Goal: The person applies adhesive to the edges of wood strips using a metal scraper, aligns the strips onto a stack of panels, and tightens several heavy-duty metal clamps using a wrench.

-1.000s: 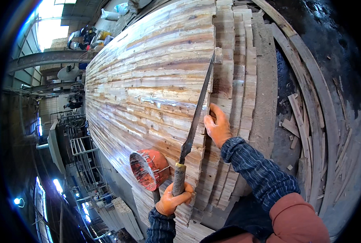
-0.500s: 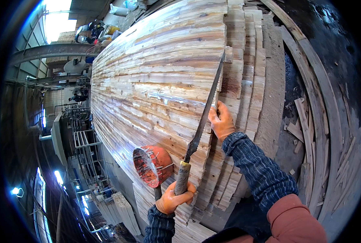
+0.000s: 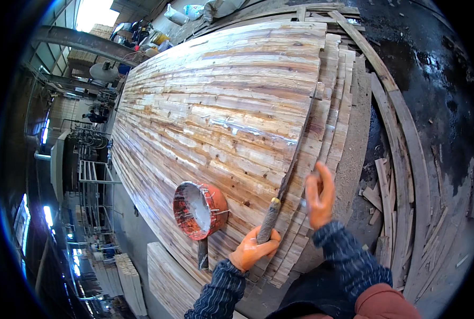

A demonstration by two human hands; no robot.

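My left hand, in an orange glove, is closed round the wrapped grey handle of a long saw. Its dark, narrow blade runs away from me along the right end of the top wooden panel and looks thin, seen nearly edge-on. To the right of the blade, apart from it, my gloved right hand is raised with its fingers loosely bent and apart; nothing shows in them. Left of the saw handle, a red bowl with a dark handle sits tilted on the panel, coated inside with whitish residue.
Stacked panels with uneven ends lie beneath the top one. Long planks and wood scraps lie on the floor at right. Another panel is at lower left. Sacks and metal frames stand beyond.
My left hand has moved right with the saw, whose blade now lies along the panel's end instead of slanting over it. My right hand has moved away from the edge, right and down.
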